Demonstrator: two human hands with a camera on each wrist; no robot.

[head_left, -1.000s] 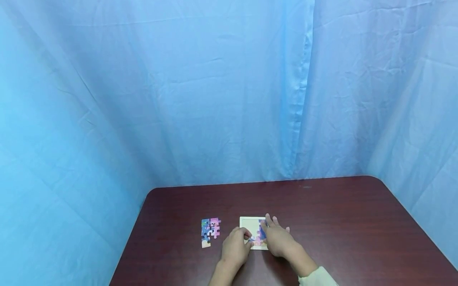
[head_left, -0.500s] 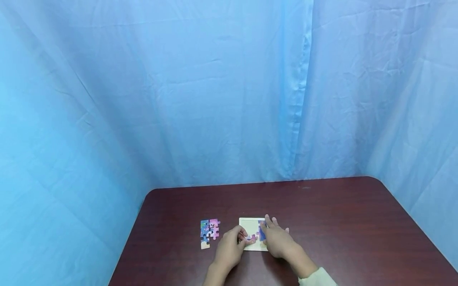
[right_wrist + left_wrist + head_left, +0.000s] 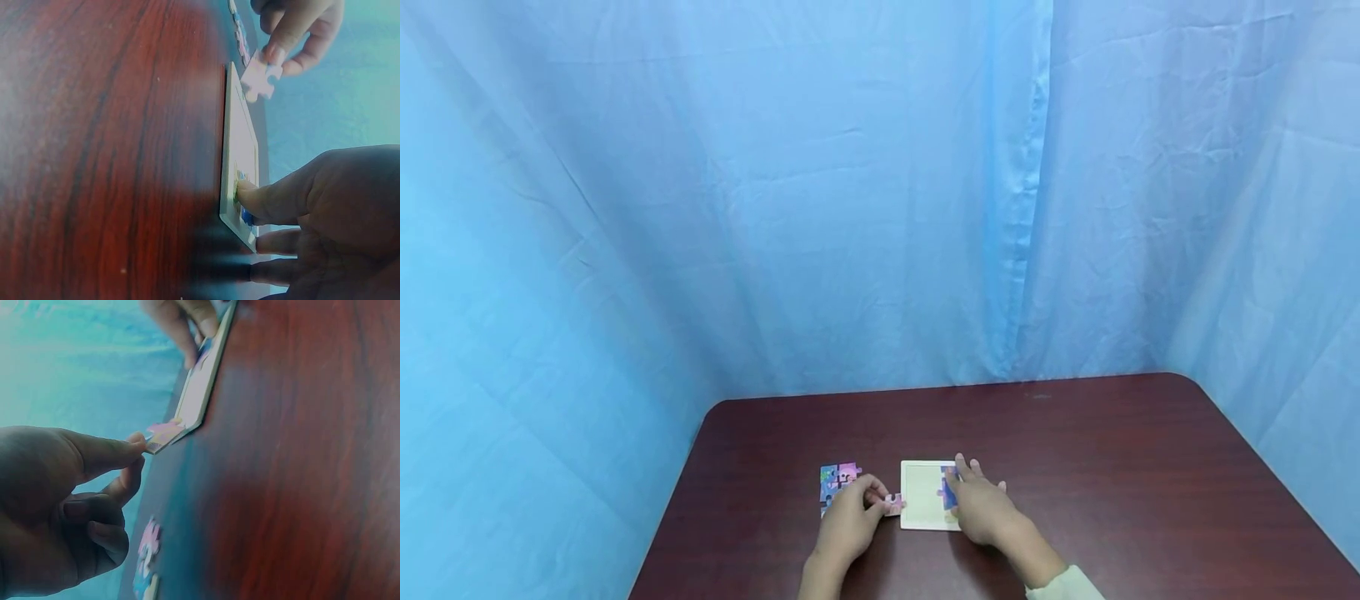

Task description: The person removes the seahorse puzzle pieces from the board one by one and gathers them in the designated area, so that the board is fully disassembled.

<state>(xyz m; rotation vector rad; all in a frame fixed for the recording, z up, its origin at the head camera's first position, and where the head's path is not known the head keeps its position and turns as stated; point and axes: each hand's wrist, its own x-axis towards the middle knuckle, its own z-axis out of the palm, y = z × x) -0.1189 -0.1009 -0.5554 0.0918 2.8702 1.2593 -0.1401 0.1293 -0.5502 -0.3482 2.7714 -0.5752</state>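
My left hand [image 3: 847, 523] pinches a pink jigsaw piece [image 3: 893, 503] between thumb and finger at the left edge of a pale puzzle tray [image 3: 921, 497]. In the left wrist view the held jigsaw piece [image 3: 164, 433] is tilted, its knobs toward the tray corner. My right hand [image 3: 988, 507] rests at the tray's right side with fingers extended. Its thumb [image 3: 257, 199] presses on blue and yellow jigsaw pieces [image 3: 949, 497] lying along that side; the hand partly covers them. The tray's bare bottom shows left of those pieces.
Left of the tray, a group of blue and pink jigsaw pieces [image 3: 837, 477] lies on the dark red-brown table [image 3: 1075, 467], partly behind my left hand. Blue curtains [image 3: 880, 208] hang behind and beside the table.
My left hand has lifted the pink jigsaw piece out of the tray's lower part and carried it left to the tray's edge. The right hand has stayed in place.
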